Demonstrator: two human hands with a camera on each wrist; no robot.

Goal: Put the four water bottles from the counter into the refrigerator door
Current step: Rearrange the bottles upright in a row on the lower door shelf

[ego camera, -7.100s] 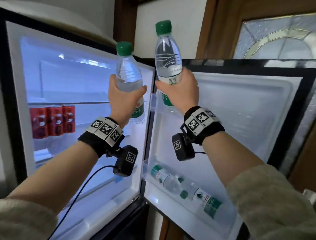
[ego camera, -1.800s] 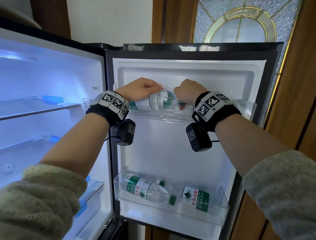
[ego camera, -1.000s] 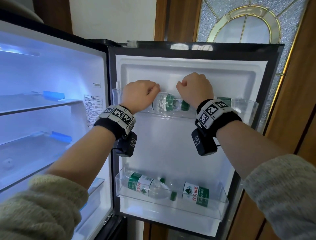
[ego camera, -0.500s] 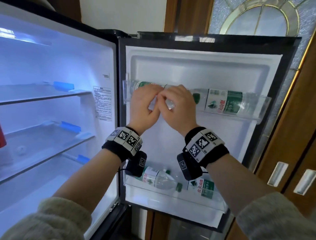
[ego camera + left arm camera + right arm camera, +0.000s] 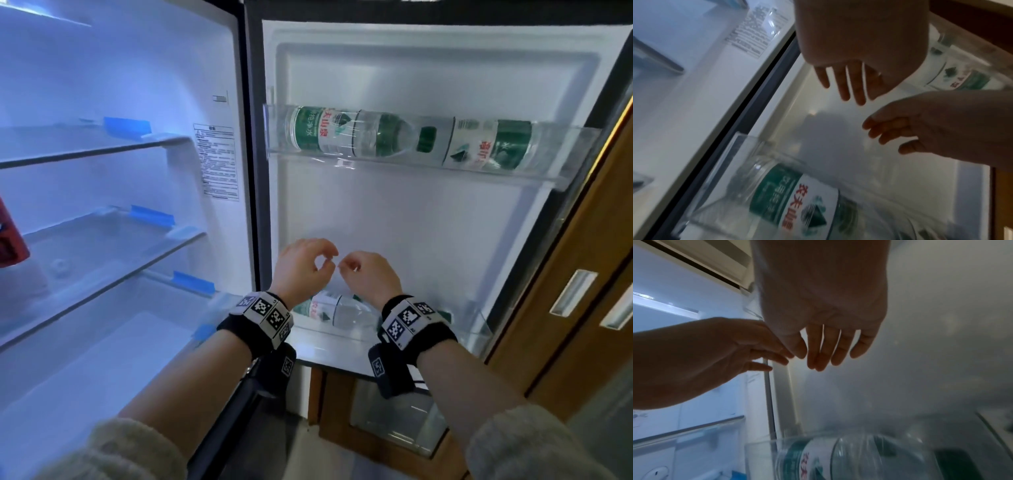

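Two green-labelled water bottles lie on their sides in the clear upper door shelf (image 5: 561,176), one on the left (image 5: 349,135) and one on the right (image 5: 493,147). Another bottle (image 5: 330,310) lies in the lower door shelf (image 5: 479,329), partly hidden behind my wrists; it also shows close up as a bottle (image 5: 797,194) and a bottle (image 5: 818,464). My left hand (image 5: 323,260) and right hand (image 5: 346,270) hang side by side in front of the door between the two shelves. Their fingers are loosely curled, they hold nothing, and the fingertips nearly meet.
The fridge interior stands open on the left with glass shelves (image 5: 102,150) and a red can (image 5: 10,236) at the left edge. A wooden cabinet (image 5: 582,291) with metal handles stands just right of the door.
Both hands have let go of the bottles on the upper door shelf and dropped to the middle of the door. The two bottles stay lying on that shelf.
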